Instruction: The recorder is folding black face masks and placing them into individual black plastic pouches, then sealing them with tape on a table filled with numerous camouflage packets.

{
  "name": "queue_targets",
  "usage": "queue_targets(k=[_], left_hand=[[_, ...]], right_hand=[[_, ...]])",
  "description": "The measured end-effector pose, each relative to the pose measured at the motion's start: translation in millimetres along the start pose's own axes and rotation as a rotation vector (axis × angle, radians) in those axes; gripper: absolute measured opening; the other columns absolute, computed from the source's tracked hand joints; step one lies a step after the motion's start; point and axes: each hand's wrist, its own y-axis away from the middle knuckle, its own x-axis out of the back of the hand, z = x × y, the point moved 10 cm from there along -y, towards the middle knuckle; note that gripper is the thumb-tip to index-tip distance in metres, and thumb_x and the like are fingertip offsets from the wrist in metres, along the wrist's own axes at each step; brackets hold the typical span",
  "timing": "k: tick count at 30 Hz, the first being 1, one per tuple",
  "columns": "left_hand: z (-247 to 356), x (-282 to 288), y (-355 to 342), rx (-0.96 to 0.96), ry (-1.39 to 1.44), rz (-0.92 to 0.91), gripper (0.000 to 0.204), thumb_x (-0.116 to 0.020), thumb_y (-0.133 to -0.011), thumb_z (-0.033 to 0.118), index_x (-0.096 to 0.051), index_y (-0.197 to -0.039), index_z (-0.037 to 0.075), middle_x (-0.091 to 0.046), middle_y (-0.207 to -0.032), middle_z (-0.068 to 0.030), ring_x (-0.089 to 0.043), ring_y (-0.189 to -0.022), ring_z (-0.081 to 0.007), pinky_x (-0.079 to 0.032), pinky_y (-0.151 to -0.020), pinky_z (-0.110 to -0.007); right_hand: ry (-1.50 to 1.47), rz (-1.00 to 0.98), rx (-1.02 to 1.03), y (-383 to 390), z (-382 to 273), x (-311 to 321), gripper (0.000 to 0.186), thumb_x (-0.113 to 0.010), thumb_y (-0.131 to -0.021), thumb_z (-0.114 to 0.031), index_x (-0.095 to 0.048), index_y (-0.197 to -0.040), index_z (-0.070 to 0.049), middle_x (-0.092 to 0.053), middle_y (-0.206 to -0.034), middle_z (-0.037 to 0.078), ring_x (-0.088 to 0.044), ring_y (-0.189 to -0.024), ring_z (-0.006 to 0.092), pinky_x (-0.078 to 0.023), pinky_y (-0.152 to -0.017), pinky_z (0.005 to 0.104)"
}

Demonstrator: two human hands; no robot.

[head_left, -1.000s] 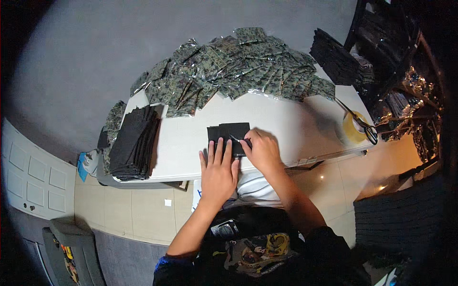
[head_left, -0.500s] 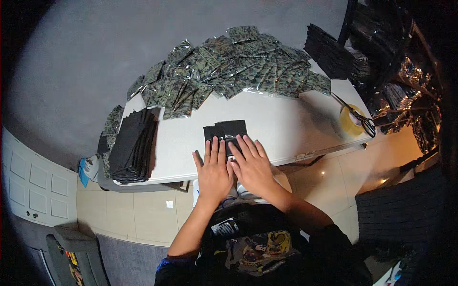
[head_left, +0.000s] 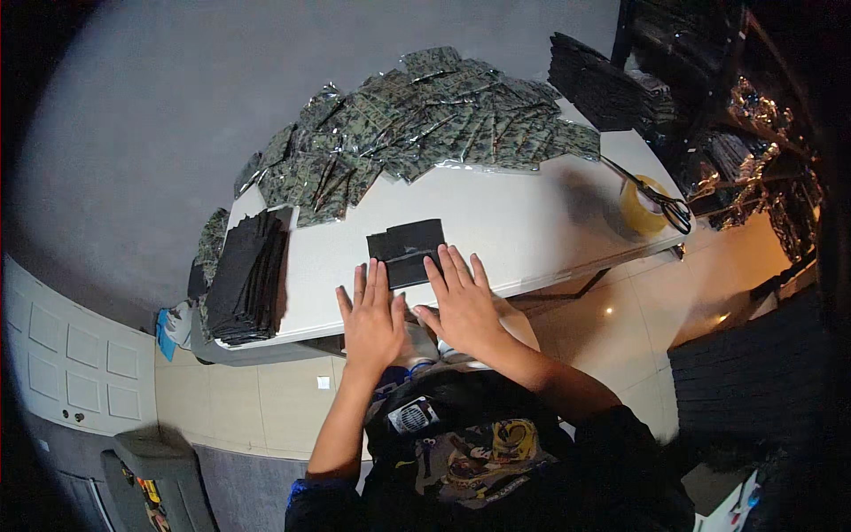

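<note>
A folded black cloth piece (head_left: 407, 251) lies on the white table (head_left: 523, 208) near its front edge. My left hand (head_left: 370, 321) rests flat with fingers spread, its fingertips at the cloth's lower left corner. On the other side my right hand (head_left: 464, 301) is stretched out too, fingers apart, with the index fingertip by the cloth's right edge. Neither hand grips anything. Farther back on the table spreads a heap of camouflage-patterned packets (head_left: 417, 115) in clear, shiny plastic. To the left stands a stack of folded black cloth (head_left: 246, 275).
A roll of yellowish tape (head_left: 640, 209) and black-handled scissors (head_left: 671, 213) lie at the table's right end. More black folded stacks (head_left: 603, 84) stand at the back right. A dark rack (head_left: 700, 80) holds shiny packets. A grey chair (head_left: 155, 457) is at lower left.
Both hands have drawn apart and slid back off most of the cloth, which now shows more fully. The whole view has turned slightly.
</note>
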Motion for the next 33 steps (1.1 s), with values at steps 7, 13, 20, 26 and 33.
queue_targets(k=[7, 13, 20, 26, 33], left_hand=[[-22.4, 39.0, -24.7, -0.01, 0.177, 0.082, 0.046, -0.046, -0.115, 0.026, -0.063, -0.149, 0.0, -0.052, -0.166, -0.021, -0.03, -0.161, -0.0525, -0.023, -0.129, -0.069], [112.3, 63.4, -62.1, -0.313, 0.531, -0.032, 0.022, -0.073, -0.099, 0.011, -0.08, -0.118, 0.002, -0.078, -0.113, -0.0184, -0.074, -0.105, -0.0371, -0.058, -0.094, -0.044], [189.2, -24.6, -65.8, -0.439, 0.404, -0.22, 0.031, -0.081, -0.091, 0.022, -0.08, -0.117, 0.004, -0.076, -0.114, -0.0185, -0.072, -0.113, -0.0391, -0.056, -0.101, -0.051], [211.0, -35.6, -65.2, -0.498, 0.207, -0.13, 0.019, -0.08, -0.088, 0.021, -0.079, -0.099, 0.005, -0.071, -0.104, -0.0126, -0.07, -0.106, -0.0348, -0.058, -0.093, -0.048], [213.8, -20.9, -45.7, -0.629, 0.236, -0.008, 0.014, -0.078, -0.09, 0.018, -0.076, -0.091, 0.004, -0.069, -0.101, -0.0104, -0.068, -0.103, -0.0332, -0.056, -0.093, -0.047]], right_hand=[[0.019, 0.024, 0.04, 2.7, -1.5, 4.0, 0.086, -0.061, -0.102, -0.06, -0.045, -0.165, -0.003, -0.042, -0.164, 0.037, -0.035, -0.158, 0.0483, -0.023, -0.127, 0.064], [0.051, -0.066, -0.004, 3.7, 15.5, -51.5, 0.084, -0.057, -0.103, -0.063, -0.039, -0.171, -0.017, -0.039, -0.167, 0.035, -0.03, -0.16, 0.0478, -0.016, -0.13, 0.0656], [-0.153, 0.047, 0.023, 2.9, 8.0, -59.4, 0.088, -0.062, -0.098, -0.064, -0.036, -0.173, -0.026, -0.019, -0.175, 0.038, -0.021, -0.161, 0.0574, -0.014, -0.127, 0.0757], [-0.155, 0.071, 0.019, 4.2, 8.7, -51.7, 0.09, -0.056, -0.097, -0.072, -0.036, -0.173, -0.029, -0.014, -0.176, 0.039, -0.018, -0.163, 0.057, -0.016, -0.125, 0.0785], [0.048, -0.024, 0.02, -0.3, 1.6, -38.0, 0.088, -0.054, -0.097, -0.073, -0.039, -0.172, -0.03, -0.023, -0.175, 0.036, -0.023, -0.162, 0.053, -0.018, -0.124, 0.0757]])
